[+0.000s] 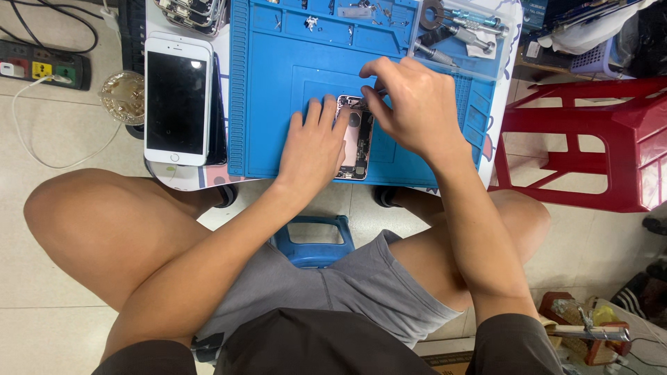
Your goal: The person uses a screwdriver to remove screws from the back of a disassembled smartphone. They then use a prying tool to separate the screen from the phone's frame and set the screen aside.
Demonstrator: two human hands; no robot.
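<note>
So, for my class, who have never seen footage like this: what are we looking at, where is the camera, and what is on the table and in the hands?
The one picture comes from a camera worn on a person's head, looking down past their knees. There is no machine, only two bare hands. The left hand lies flat on an opened phone, holding it steady on a blue work mat. The right hand pinches something small at the phone's top edge; what it is stays hidden, so the grip cannot be judged. Left of the mat lies a white phone, screen up. At the mat's top right sits a clear tray of tools. A red plastic stool stands to the right.
</note>
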